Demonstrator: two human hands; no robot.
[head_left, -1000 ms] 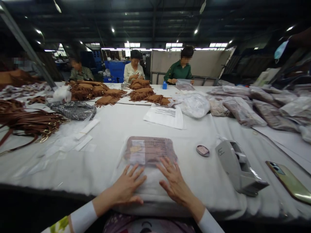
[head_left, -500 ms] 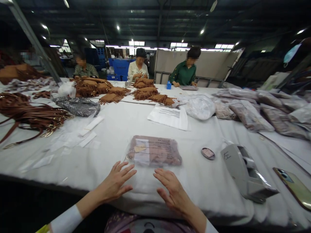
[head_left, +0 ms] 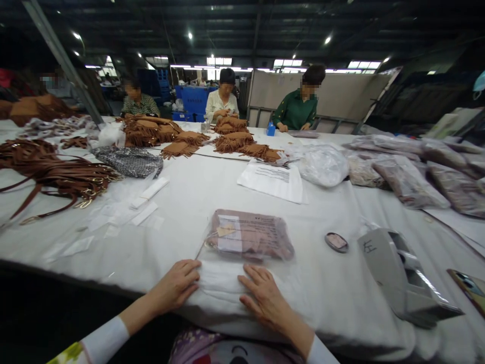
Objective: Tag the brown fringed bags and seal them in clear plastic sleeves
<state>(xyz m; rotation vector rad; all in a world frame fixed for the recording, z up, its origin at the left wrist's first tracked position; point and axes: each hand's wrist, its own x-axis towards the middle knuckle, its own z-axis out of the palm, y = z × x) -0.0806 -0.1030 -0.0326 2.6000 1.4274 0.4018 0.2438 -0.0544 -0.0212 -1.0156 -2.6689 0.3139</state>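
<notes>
A brown fringed item lies flat inside a clear printed plastic bag (head_left: 252, 235) at the middle of the table, with a white paper strip and a small tan tag at its left. Below it, the loose end of the bag spreads towards me. My left hand (head_left: 179, 284) rests at the left edge of that loose plastic, its fingers loosely spread. On the right part of the same plastic lies my right hand (head_left: 264, 294), palm down with fingers apart. Neither hand grips anything that I can see.
A grey tape dispenser (head_left: 405, 275), a small round dish (head_left: 336, 242) and a phone (head_left: 470, 288) are at the right. Filled bags (head_left: 411, 179) pile up beyond. Brown straps (head_left: 64, 177) lie left. Fringed brown pieces (head_left: 231, 141) and several people are across the table.
Both hands have come down onto the loose plastic, my left hand moving slightly left and down. The whole view has shifted, so the bag and dispenser appear further right.
</notes>
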